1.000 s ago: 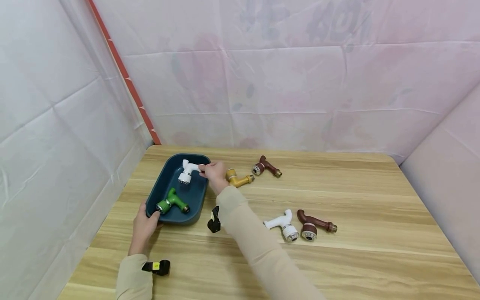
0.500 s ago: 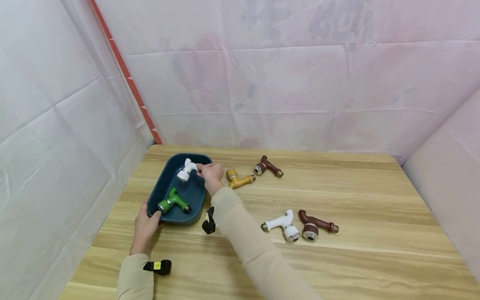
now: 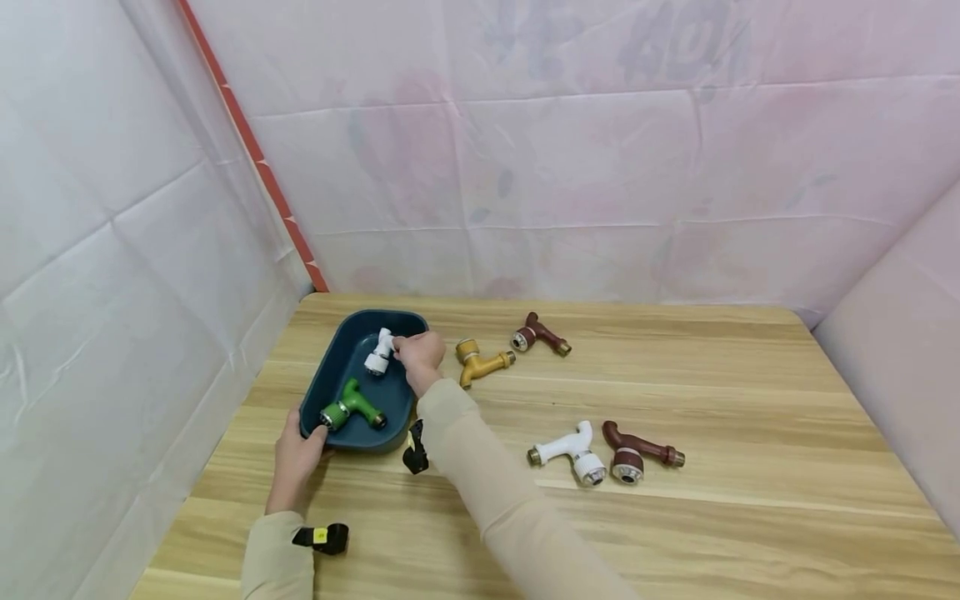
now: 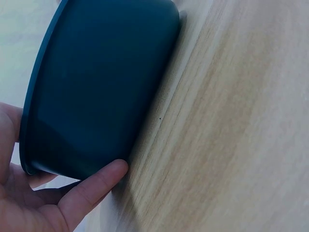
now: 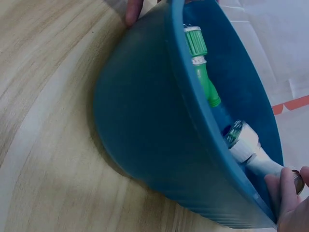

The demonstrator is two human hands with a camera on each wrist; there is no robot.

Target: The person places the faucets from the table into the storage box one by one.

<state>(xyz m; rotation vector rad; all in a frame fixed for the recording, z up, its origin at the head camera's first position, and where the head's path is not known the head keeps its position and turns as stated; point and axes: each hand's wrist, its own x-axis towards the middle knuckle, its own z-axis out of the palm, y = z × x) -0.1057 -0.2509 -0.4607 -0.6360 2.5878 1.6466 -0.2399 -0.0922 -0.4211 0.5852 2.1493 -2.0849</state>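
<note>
Head view shows a wood-grained worktop (image 3: 720, 383) with wrinkled pale cloth (image 3: 570, 167) at twelve o'clock, the right grip (image 3: 422, 357) pinched on a glossy white tap (image 3: 378, 357) at the dark-blue tub (image 3: 336, 367)'s one o'clock, the left grip (image 3: 297, 454) clamped on its rim at seven, and a tiny yellow wrist label (image 3: 321, 535).

Wooden table (image 3: 750, 392): before me, lower frame.
Creased cloth (image 3: 585, 167): faces me, upper frame.
Red strip (image 3: 258, 158): slanting, upper left.
</note>
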